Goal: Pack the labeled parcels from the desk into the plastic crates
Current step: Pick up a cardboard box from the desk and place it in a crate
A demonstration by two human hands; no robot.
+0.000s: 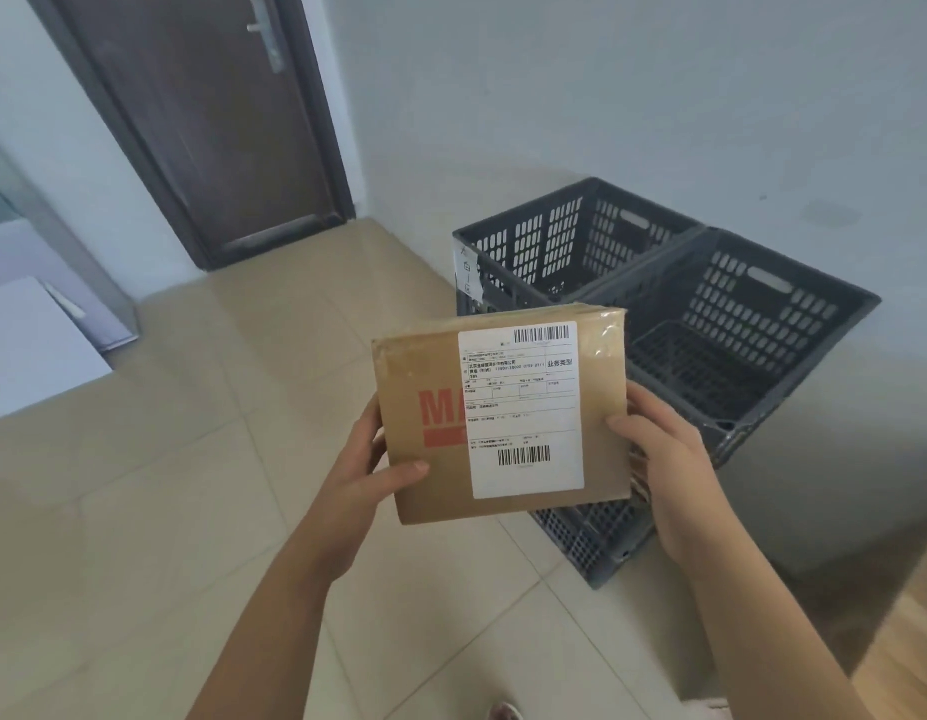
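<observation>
Brown cardboard parcel (503,413) with a white shipping label (524,407) is held up in the air by both hands, in front of two dark grey plastic crates on the tiled floor (191,485). Left hand (368,470) grips its lower left edge, thumb curled onto the face; right hand (659,459) clamps the right edge, fingers (638,402) wrapped round it. Nearer crate (737,345) sits just beside the far crate (570,236), by the wall. A dark door (207,122) stands closed at upper left.

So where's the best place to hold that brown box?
By its two short side edges, one from each side, as the left hand and right hand do now. The parcel is flat and wide, so thumbs on top and fingers underneath probably keep it level.
</observation>
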